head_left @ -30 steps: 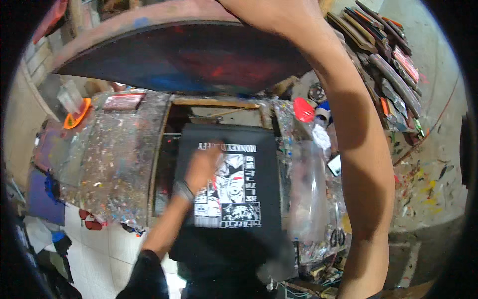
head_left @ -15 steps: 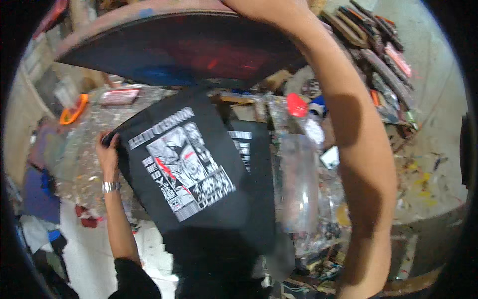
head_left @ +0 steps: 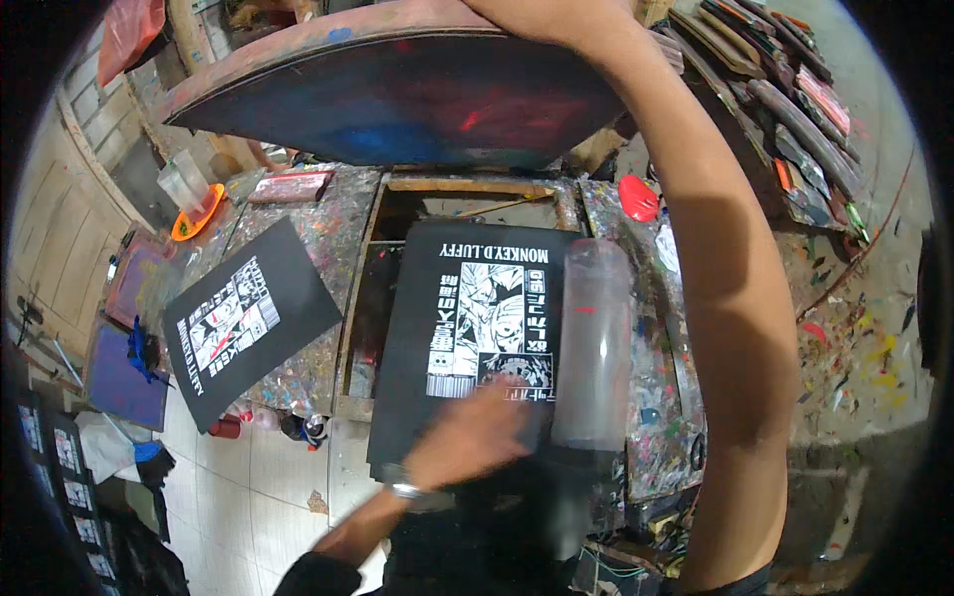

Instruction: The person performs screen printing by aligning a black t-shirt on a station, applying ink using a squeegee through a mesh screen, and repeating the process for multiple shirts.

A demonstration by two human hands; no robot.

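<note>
At the top, my right hand (head_left: 547,18) grips the upper edge of a raised printing screen (head_left: 388,99); its fingertips pass out of view. Below lies a stack of black panels (head_left: 417,298), the top one printed with white comic-style artwork. Over its lower part is my left hand (head_left: 477,432), with a watch at the wrist; motion smears its fingers, and nothing shows in it. To the left, apart from both hands, a second printed black panel (head_left: 248,323) with red accents lies tilted on the paint-spattered table (head_left: 298,372).
A clear plastic sheet or tube (head_left: 593,348) lies along the stack's right edge. An orange dish (head_left: 197,214) and a pinkish block (head_left: 288,187) are at back left. A red lid-like piece (head_left: 638,199) sits right. Several squeegee-like tools (head_left: 795,129) are piled far right.
My left hand has let go of the red-accented panel, which now lies on the left, and has moved right over the stack. My right hand still holds up the screen.
</note>
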